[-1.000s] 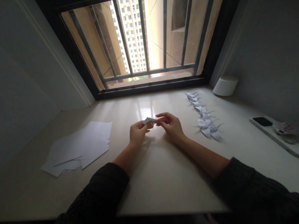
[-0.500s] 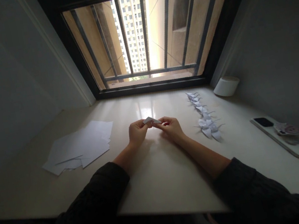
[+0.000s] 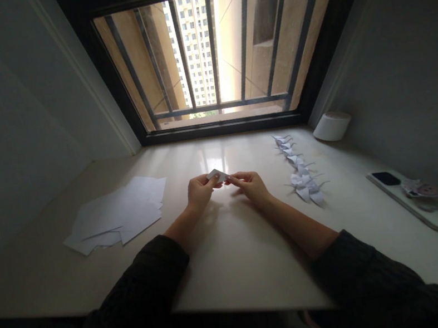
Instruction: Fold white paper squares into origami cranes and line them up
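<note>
A small folded piece of white paper is held up between both hands, above the middle of the white sill. My left hand pinches its left side, with the thumb lying across the face of the paper. At the right corner, the thumb and fingertips of my right hand close on the same paper. Several folded paper cranes stand in a row to the right of my right hand. Loose sheets of white paper lie overlapping to the left of my left hand.
A phone with a round grip on its back lies at the right. Behind it, a white rounded object rests against the right wall. The barred window closes off the back, and the sill ends at its front edge near me.
The folded paper has shifted slightly left and tilted to show more of its face. My left thumb has moved onto it, while my right hand's grip has slid to its right corner.
</note>
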{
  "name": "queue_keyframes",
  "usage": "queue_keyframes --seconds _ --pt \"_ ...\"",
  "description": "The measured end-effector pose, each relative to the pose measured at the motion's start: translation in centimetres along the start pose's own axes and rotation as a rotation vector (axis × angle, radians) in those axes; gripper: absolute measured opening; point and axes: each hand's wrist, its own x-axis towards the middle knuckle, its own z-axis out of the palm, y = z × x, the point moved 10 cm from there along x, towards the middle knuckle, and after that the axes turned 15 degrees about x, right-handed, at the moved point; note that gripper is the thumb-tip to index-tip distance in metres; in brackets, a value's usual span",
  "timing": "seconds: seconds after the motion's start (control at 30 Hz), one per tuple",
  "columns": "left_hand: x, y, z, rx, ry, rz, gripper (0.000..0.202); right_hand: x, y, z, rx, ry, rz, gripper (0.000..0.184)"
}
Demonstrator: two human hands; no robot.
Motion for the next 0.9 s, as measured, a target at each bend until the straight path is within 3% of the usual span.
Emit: queue_keyframes --seconds 0.3,0.6,0.8,0.9 --pt "-0.5 0.3 0.3 -0.022 -0.001 0.009 0.040 0.0 0.0 -0.5 -0.091 0.070 -0.025 0.035" --pt "-0.5 0.9 -0.5 0.009 0.070 0.107 0.041 -0.5 -1.8 0.3 -0.300 0.050 -0.193 0.028" --pt "-0.6 0.8 -0.4 0.042 0.062 0.133 0.041 -0.6 -2.4 -0.1 -0.238 0.101 -0.248 0.037" --pt "-0.8 1.2 0.3 0.062 0.012 0.164 0.043 -0.3 -1.9 -0.5 -0.191 0.107 -0.220 0.034"
